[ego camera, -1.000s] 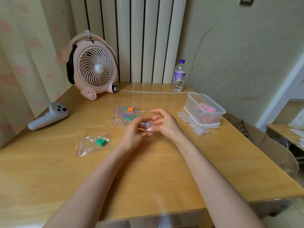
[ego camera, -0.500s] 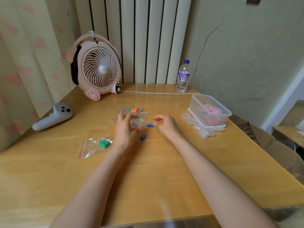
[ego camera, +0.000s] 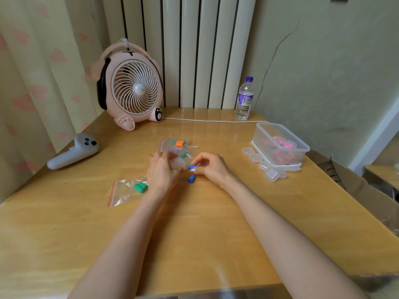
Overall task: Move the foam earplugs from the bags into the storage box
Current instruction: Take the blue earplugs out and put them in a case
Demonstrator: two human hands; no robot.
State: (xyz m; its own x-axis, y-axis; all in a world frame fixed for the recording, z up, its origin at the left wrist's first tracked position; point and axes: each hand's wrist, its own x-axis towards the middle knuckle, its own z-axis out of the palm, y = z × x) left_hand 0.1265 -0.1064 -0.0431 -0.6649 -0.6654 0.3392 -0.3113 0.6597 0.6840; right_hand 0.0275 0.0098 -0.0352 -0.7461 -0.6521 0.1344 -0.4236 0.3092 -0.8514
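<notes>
Wooden table [ego camera: 64, 234] in a softly lit corner; white radiator [ego camera: 194, 50] behind, patterned curtain [ego camera: 32, 72] left, cracked pale wall [ego camera: 323, 61] right.

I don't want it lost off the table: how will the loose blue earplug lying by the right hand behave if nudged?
The loose blue earplug is tiny foam, so probably light and easily flicked. Lying on its side on the glossy table, its rounded body may roll. Likely squashy, not fragile.
</notes>
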